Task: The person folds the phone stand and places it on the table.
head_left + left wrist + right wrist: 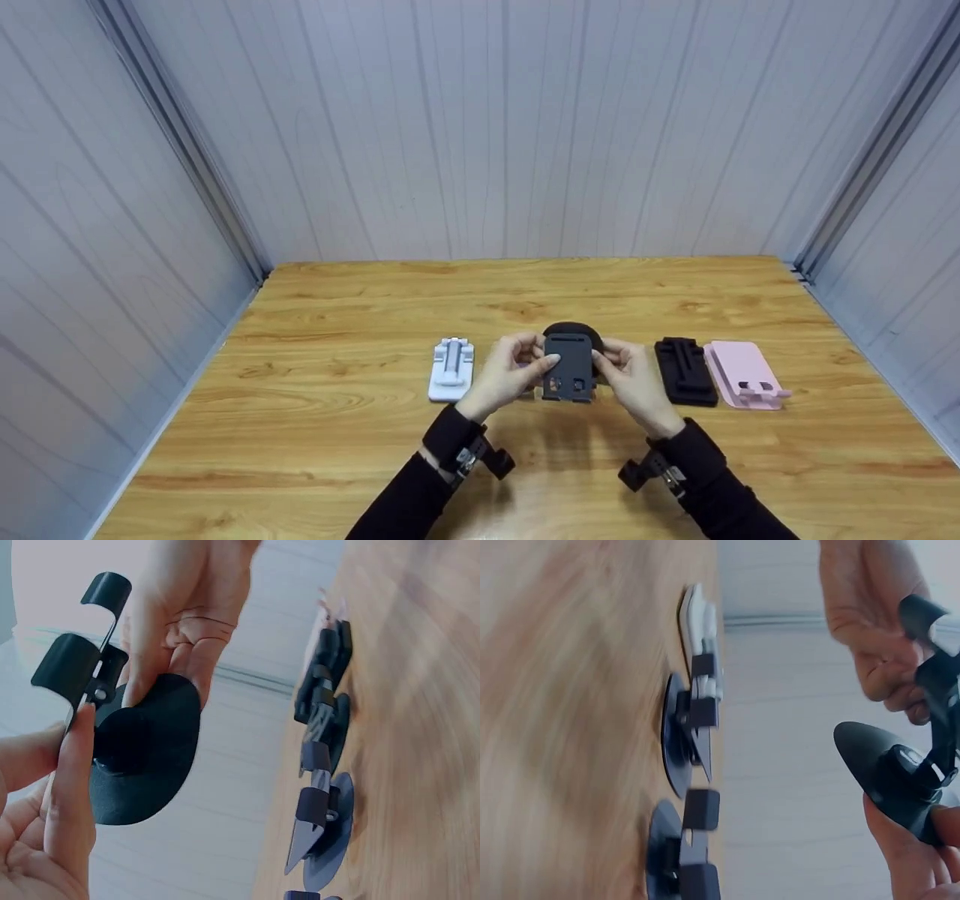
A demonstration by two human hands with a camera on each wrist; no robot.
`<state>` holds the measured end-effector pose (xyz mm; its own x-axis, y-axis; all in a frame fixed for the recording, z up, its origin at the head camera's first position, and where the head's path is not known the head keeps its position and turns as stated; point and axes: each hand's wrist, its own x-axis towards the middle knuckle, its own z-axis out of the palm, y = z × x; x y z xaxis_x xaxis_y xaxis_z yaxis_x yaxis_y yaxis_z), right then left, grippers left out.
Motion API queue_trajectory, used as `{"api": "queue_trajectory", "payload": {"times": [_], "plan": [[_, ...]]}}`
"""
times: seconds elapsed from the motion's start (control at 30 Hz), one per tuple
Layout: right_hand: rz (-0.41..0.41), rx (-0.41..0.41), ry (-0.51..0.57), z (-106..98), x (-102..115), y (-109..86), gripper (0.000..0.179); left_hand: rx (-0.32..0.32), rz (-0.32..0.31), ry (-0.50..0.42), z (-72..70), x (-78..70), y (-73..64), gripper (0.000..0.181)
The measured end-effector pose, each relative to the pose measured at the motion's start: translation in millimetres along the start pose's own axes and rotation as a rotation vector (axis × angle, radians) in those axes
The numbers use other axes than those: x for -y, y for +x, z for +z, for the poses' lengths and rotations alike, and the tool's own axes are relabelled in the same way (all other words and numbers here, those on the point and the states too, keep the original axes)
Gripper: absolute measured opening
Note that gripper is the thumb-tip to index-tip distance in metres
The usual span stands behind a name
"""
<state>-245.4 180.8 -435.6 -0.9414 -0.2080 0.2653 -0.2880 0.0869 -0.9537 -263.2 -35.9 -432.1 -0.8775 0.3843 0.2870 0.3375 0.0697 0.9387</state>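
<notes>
Both hands hold up a black folding phone stand point(568, 364) above the table, its hooked plate facing me and its round base behind. My left hand point(514, 367) pinches the plate's left edge with the thumb in front. My right hand point(630, 375) grips the right side. In the left wrist view, the left fingers point(73, 795) hold the plate near its hooks, and the right hand point(191, 615) pinches the rim of the round base point(161, 765). The right wrist view shows the same base point(874, 765) tilted, with the right hand point(915, 859) under its rim.
A white phone stand point(451, 371) lies folded left of the hands. To the right are a black folded stand point(685, 373) and a pink stand point(746, 375). Round-based stands point(330, 832) stand on the table, mostly hidden behind the hands in the head view. Pale walls enclose the table.
</notes>
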Motion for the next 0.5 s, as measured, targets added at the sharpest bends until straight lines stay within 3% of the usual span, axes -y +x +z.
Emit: {"api": "queue_trajectory", "payload": {"times": [0.2, 0.37, 0.43, 0.5], "plan": [[0.131, 0.064, 0.108, -4.1, -1.9, 2.5, 0.036, -0.035, 0.031, 0.113, -0.9, 0.2, 1.1, 0.015], [0.197, 0.115, 0.176, -7.0, -2.1, 2.3, 0.039, -0.132, 0.029, 0.287, -3.7, -0.8, -0.2, 0.024], [0.208, 0.133, 0.230, -7.7, -2.0, 1.9, 0.039, -0.129, -0.011, 0.274, -4.4, -0.9, -1.0, 0.030], [0.207, 0.154, 0.304, -7.8, -1.6, 1.8, 0.036, -0.091, -0.056, 0.189, -4.9, -0.6, -1.1, 0.035]]}}
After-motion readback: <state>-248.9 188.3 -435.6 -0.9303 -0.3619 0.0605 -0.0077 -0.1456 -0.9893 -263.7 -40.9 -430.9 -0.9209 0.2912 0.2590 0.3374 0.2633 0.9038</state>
